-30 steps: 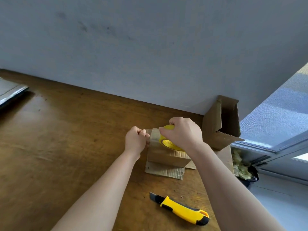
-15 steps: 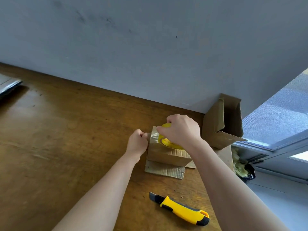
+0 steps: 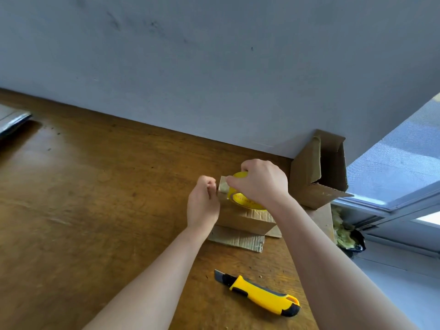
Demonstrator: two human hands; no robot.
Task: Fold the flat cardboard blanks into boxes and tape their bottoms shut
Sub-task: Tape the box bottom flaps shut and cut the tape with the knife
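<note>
Taping step in hand, on a small box (image 3: pixel 240 216) turned bottom-up near the back of the worktop (image 3: pixel 95 198), just short of the wall (image 3: pixel 214 67). Right hand (image 3: pixel 263 183) closed over a yellow tape roll (image 3: pixel 242 198), pressing it down on the box's upper face. Left hand (image 3: pixel 202 206) at the box's left edge, fingers (image 3: pixel 210 184) curled shut, seemingly pinching the free end of clear tape against the cardboard; the tape itself too faint to make out for sure. Flaps (image 3: pixel 238 240) splayed flat on the worktop under the box, toward the camera.

A second box (image 3: pixel 317 170), already folded, lying on its side against the wall to the right, open end facing the camera. Knife (image 3: pixel 259 296) with a yellow handle lying untouched on the worktop, well nearer the camera than the box, blade slightly out.

Probably early in the strip: roll close to the left edge, most of the seam not yet covered. Next move likely a pull of the roll rightward across the seam, left fingers anchoring the end, tape kept taut and centred. Then a free hand needed for the knife to cut the strip. Risk: box sliding on the smooth wood, or tape wrinkling if the anchor slips.
</note>
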